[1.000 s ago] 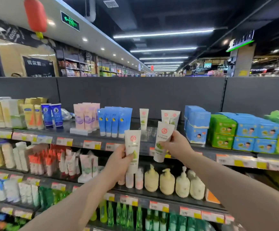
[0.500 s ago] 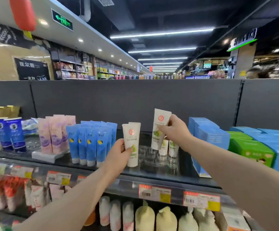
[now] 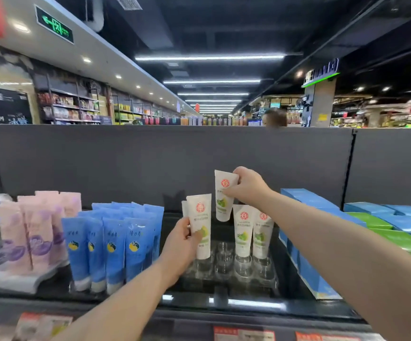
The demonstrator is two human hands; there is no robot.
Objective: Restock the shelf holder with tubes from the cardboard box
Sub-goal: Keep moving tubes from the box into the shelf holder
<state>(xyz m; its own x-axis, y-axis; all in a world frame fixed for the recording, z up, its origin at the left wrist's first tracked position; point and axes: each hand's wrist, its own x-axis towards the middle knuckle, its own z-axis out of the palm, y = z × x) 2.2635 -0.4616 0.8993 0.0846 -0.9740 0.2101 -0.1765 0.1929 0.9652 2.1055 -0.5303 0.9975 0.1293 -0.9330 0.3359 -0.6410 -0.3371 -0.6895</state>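
Nearest, along the bottom edge of the frame, price labels [image 3: 243,334] run below the lip of the shelf [image 3: 248,303]. Just above, at lower centre, sits the clear holder [image 3: 224,269], and we can see that its front cups have nothing in them.

Our left hand [image 3: 179,244] reaches in from the lower left and grips a white tube [image 3: 199,225] upright, cap down, over the holder's left side. A sliver of another tube seems tucked behind it, though we cannot be sure. Right of centre, two standing tubes [image 3: 242,232] are already seated side by side in the holder.

Further back and higher, our right hand [image 3: 248,187] pinches the raised tube [image 3: 222,200] near its crimped top. Its cap hangs above the rear of the holder and is not yet seated.

Blue tubes [image 3: 116,244] and pink tubes [image 3: 34,232] stand to the left of the holder, and blue boxes [image 3: 307,274] flank it on the right. Behind everything runs the grey back panel [image 3: 150,158]. The cardboard box is out of view.

We judge the restocking to be at an early stage. Two tubes are placed, two are in our hands and close to going in, and most cups are left to fill.
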